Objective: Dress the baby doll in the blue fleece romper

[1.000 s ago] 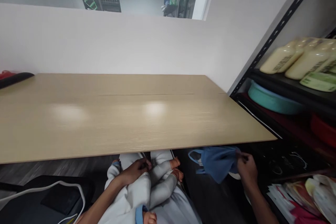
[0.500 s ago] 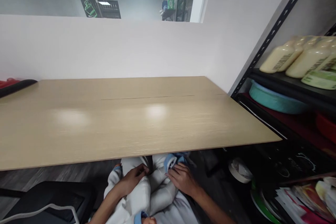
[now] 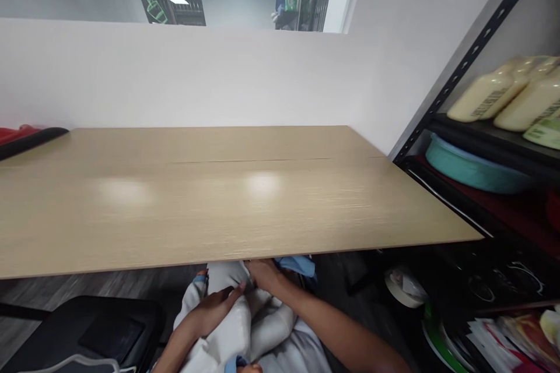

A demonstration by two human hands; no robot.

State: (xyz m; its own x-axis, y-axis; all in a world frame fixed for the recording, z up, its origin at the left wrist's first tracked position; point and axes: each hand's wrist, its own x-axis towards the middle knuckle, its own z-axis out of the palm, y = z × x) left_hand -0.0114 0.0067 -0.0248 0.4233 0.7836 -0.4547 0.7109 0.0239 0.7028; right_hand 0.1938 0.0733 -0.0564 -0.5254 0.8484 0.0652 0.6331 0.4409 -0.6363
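Observation:
Across my lap, below the table's front edge, lies a bulky white padded fabric piece (image 3: 234,326) with blue trim (image 3: 236,361). My left hand (image 3: 219,309) is closed over its upper left part, thumb pointing toward my other hand. Right by the table edge, my right hand (image 3: 263,274) reaches across to the top of the white fabric. Its fingers are bent down and mostly hidden. A light blue cloth part (image 3: 298,265) shows beyond my right wrist, partly under the table.
The wooden table (image 3: 262,210) spans the view before a white wall. At the right, a black rack holds cream bottles (image 3: 485,96) and a turquoise basin (image 3: 476,169). A black chair (image 3: 87,326) stands lower left. Papers (image 3: 490,338) and a tape roll (image 3: 402,291) lie lower right.
My right hand has moved left from the blue cloth to the top of the white fabric, near my left hand. My left hand has shifted slightly down. The view has turned a little left.

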